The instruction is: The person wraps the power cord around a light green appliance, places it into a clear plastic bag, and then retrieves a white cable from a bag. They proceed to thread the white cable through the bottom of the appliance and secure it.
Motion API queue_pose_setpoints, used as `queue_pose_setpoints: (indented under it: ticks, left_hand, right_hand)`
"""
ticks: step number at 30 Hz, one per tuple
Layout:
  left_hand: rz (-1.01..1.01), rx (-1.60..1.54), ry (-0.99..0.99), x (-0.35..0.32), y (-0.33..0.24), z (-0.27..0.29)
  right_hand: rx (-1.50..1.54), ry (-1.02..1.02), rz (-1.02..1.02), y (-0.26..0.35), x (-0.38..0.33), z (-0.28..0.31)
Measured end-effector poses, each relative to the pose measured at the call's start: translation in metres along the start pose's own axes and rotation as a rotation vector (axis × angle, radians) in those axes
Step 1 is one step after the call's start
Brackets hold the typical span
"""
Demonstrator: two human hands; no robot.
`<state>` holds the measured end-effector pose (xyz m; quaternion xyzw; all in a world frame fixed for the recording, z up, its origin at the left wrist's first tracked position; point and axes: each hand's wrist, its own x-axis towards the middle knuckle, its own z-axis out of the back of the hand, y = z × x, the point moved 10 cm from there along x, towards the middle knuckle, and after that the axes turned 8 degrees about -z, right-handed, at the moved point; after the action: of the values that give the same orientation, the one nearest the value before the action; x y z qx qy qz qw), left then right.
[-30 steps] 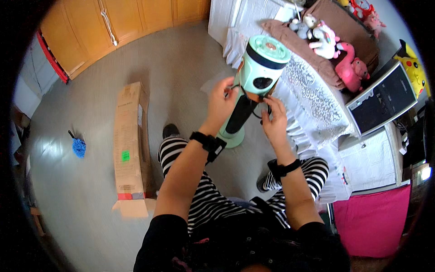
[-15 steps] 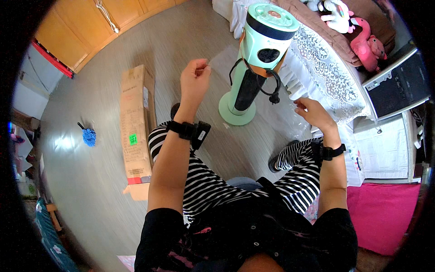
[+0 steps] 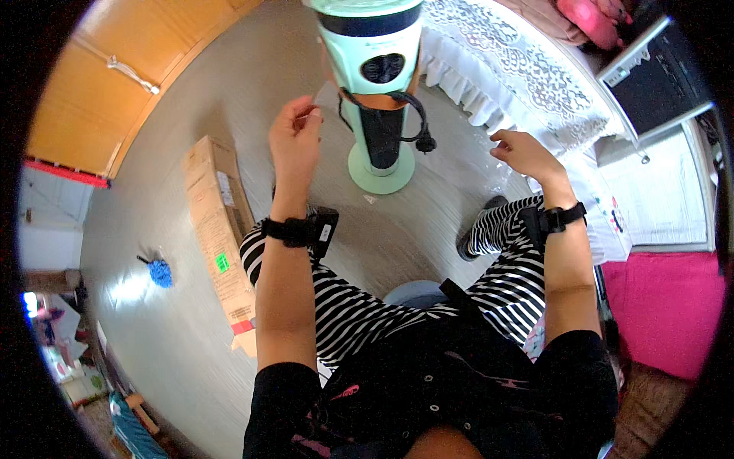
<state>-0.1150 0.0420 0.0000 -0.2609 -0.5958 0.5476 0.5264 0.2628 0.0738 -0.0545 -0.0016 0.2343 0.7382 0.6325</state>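
A mint-green tower fan (image 3: 372,57) stands on its round base (image 3: 381,167) on the floor in front of my knees. A black cord with a plug (image 3: 423,141) is looped around its body, over a brown band. My left hand (image 3: 294,136) is raised to the left of the fan, thumb and forefinger pinched on what looks like a thin clear strip (image 3: 319,93). My right hand (image 3: 526,153) hovers to the right of the fan, fingers loosely apart and holding nothing, above crumpled clear plastic (image 3: 501,180) on the floor. Both wrists wear black bands.
A long cardboard box (image 3: 220,229) lies on the floor to my left, with a small blue object (image 3: 159,272) beyond it. A lace-covered table (image 3: 535,73) stands behind and to the right of the fan. Wooden cabinets (image 3: 115,84) line the far left. A pink cushion (image 3: 665,314) is at my right.
Both hands left the fan's cord and body and moved apart, the left one up and left, the right one out to the right. My view has moved closer over the fan.
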Motion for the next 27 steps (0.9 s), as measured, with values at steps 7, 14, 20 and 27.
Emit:
queue_pose_setpoints:
  ticks: [7,14,20,27]
  left_hand:
    - [-0.071,0.174,0.053,-0.002,-0.013,-0.007]
    - [-0.024,0.200,0.131,-0.001,-0.004,-0.011]
    - [0.107,0.203,0.111,-0.001,0.007,-0.011]
    - [0.136,0.226,0.108,0.004,0.017,-0.021]
  right_hand:
    - [-0.314,0.271,-0.018,-0.065,0.050,-0.096]
    - [-0.153,0.082,-0.578,-0.234,0.059,-0.219]
    - [0.515,-0.412,-1.140,-0.327,0.034,-0.272]
    - [0.581,-0.371,-1.040,-0.336,0.070,-0.306]
